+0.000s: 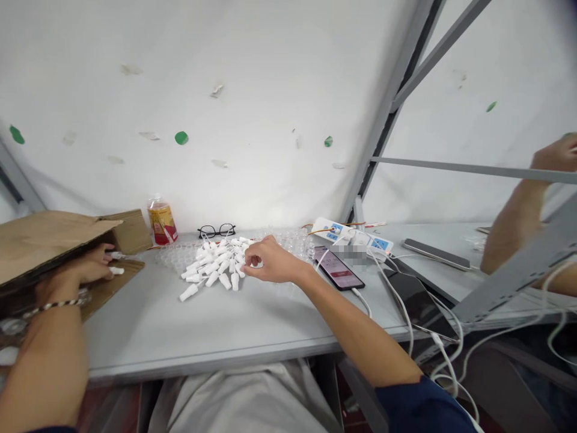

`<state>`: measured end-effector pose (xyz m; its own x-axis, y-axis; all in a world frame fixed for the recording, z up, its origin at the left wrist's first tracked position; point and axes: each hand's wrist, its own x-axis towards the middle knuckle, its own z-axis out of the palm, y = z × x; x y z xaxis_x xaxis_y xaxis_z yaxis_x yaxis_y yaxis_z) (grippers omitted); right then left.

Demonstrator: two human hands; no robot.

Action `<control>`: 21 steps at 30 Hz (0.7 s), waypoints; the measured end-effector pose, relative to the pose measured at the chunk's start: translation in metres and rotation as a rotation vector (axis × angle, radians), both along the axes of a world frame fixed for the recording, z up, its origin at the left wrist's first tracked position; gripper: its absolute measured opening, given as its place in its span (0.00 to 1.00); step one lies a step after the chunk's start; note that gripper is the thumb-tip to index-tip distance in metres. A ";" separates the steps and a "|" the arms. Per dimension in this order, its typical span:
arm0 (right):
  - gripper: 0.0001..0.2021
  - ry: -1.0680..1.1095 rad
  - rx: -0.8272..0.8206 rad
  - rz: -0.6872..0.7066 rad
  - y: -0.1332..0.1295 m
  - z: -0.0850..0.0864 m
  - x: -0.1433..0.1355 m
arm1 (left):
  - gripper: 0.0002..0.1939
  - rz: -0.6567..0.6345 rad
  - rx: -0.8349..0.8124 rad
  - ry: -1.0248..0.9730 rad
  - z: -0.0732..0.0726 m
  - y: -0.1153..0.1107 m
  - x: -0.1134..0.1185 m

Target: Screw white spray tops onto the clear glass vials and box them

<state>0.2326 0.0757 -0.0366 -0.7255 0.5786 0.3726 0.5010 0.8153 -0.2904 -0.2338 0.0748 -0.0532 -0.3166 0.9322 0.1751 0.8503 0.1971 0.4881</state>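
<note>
My left hand (92,264) reaches into the open cardboard box (58,234) at the left. Its fingers are curled round a small white cap (116,270), and a clear piece (121,257) shows beside it. The inside of the box is mostly hidden. Over the right edge of a heap of white caps with thin stems (220,264) is my right hand (273,261), thumb and forefinger closed in a pinch. Whatever those fingertips may hold cannot be made out. Behind the caps and the right hand stand rows of small clear bottles (293,240).
Black glasses (217,231) and a bottle with a red-yellow label (162,221) stand along the wall. At the right lie a lit phone (339,269), a power strip (331,228), a dark tablet-like device (419,300) and white cables. Another person's arm (518,210) shows beyond the grey frame.
</note>
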 end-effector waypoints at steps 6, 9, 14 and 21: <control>0.13 0.001 0.004 0.001 0.000 0.000 0.000 | 0.17 -0.048 -0.178 -0.091 0.013 -0.011 0.018; 0.13 0.000 0.004 -0.002 0.000 0.000 0.000 | 0.14 -0.064 -0.255 -0.013 0.018 -0.014 0.020; 0.14 -0.001 0.005 -0.002 0.000 0.000 0.000 | 0.21 -0.116 -0.229 -0.084 0.022 -0.011 0.021; 0.14 0.018 0.019 -0.012 0.001 -0.001 -0.001 | 0.25 -0.103 0.193 0.020 0.046 -0.020 0.080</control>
